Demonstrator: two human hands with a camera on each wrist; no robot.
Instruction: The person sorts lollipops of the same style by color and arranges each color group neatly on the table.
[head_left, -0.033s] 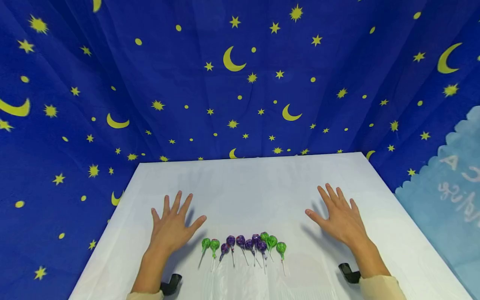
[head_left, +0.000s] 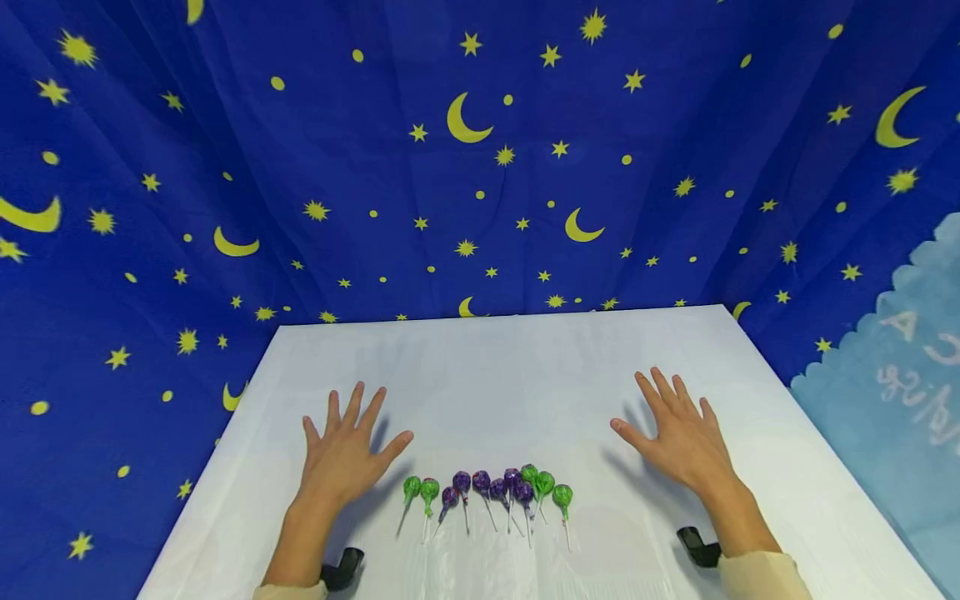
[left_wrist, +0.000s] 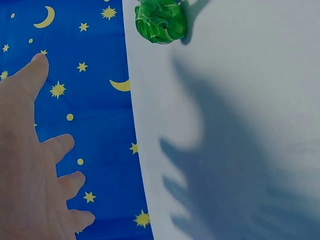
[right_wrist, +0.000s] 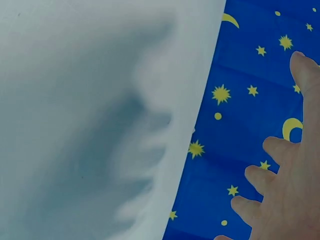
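Note:
Several wrapped lollipops lie in a loose row on the white table, sticks toward the front edge. At the row's left end are two green lollipops (head_left: 429, 490); purple lollipops (head_left: 481, 482) fill the middle, and more green lollipops (head_left: 562, 497) are at the right. My left hand (head_left: 341, 458) hovers left of the row, fingers spread and holding nothing. Over the right part of the table, apart from the candy, my right hand (head_left: 686, 442) is likewise spread and bare. The left wrist view shows one green wrapped head (left_wrist: 161, 21) beyond the thumb.
The white table (head_left: 510, 375) carries the shadows of both hands. Behind and beside it hangs a blue cloth (head_left: 390, 167) with yellow moons and stars. A light-blue panel with pale lettering (head_left: 892, 433) is at the right. Black wrist mounts (head_left: 343, 569) show at both wrists.

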